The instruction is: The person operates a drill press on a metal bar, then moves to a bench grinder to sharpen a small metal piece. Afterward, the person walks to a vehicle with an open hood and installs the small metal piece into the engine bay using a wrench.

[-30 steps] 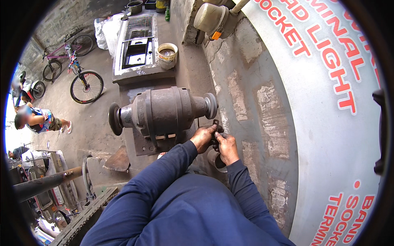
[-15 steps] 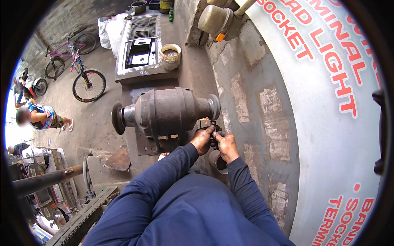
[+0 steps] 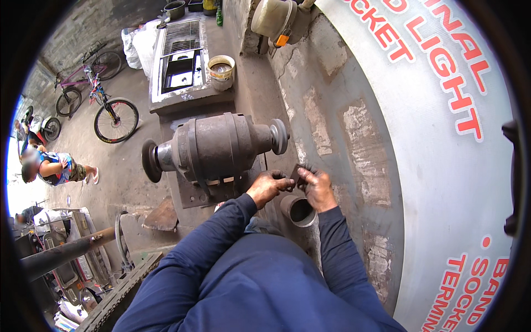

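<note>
A large brown bench grinder (image 3: pixel 215 146) stands before me, with a dark wheel (image 3: pixel 150 160) on its left end and a grey wheel (image 3: pixel 279 136) on its right. Just below the grey wheel and apart from it are both hands. My right hand (image 3: pixel 317 189) grips a small dark flat piece (image 3: pixel 298 173) between thumb and fingers. Close beside it, my left hand (image 3: pixel 270 187) is closed, fingertips pressed together; whatever they may pinch is too small to make out. Both hands look blackened with grime.
Under my hands stands an open round can (image 3: pixel 301 212). A bucket (image 3: pixel 221 72) sits by a grated slab (image 3: pixel 182 39) beyond the grinder. Along the right runs a worn wall (image 3: pixel 359 160) and a big printed sign (image 3: pixel 431 166). Bicycles (image 3: pixel 116 119) and a person (image 3: pixel 55 166) are at left.
Both hands have drawn back from the grey wheel toward me, and my right hand has moved farther right. The dark piece is now away from the wheel. The whole view has shifted slightly.
</note>
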{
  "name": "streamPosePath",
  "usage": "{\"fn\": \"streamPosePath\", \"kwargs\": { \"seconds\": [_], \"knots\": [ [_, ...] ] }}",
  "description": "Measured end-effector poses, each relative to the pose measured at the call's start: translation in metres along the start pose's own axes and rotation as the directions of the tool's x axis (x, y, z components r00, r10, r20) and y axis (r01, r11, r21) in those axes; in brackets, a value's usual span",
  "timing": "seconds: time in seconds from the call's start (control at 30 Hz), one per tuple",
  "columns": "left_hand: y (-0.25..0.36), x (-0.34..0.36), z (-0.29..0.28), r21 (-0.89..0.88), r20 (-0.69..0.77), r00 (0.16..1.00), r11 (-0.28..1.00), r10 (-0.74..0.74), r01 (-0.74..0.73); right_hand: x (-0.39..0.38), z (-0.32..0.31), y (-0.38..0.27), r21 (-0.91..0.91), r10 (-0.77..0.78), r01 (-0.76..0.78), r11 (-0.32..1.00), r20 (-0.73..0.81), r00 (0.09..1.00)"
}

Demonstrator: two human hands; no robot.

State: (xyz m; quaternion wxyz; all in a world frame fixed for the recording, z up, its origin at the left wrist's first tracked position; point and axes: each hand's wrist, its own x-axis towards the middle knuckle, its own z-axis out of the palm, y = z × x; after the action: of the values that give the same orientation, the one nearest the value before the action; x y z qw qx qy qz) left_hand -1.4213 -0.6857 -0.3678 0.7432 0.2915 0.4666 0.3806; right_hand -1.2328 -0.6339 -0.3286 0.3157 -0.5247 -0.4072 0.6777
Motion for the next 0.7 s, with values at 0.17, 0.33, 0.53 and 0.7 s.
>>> {"fn": "streamPosePath", "kwargs": {
  "seconds": [0.17,0.33,0.53,0.7],
  "knots": [
    [-0.006,0.001,-0.001,0.050,-0.015,0.999,0.998,-0.028,0.029,-0.005,0.008,0.035,-0.143,-0.105,0.097,0.985,-0.048,0.993],
    [-0.013,0.010,-0.005,0.002,-0.049,0.999,1.000,-0.023,0.023,-0.005,0.015,0.026,-0.803,-0.379,0.224,0.553,-0.003,0.925],
    [-0.025,0.016,-0.004,0.263,0.053,0.962,0.926,0.267,-0.271,0.001,0.040,0.013,-0.958,-0.479,0.246,0.145,0.150,0.865],
    [-0.019,0.036,-0.004,-0.184,-0.066,0.998,0.983,-0.021,0.008,0.013,0.048,0.008,-0.972,-0.421,0.229,0.048,0.188,0.887]
  ]
}}
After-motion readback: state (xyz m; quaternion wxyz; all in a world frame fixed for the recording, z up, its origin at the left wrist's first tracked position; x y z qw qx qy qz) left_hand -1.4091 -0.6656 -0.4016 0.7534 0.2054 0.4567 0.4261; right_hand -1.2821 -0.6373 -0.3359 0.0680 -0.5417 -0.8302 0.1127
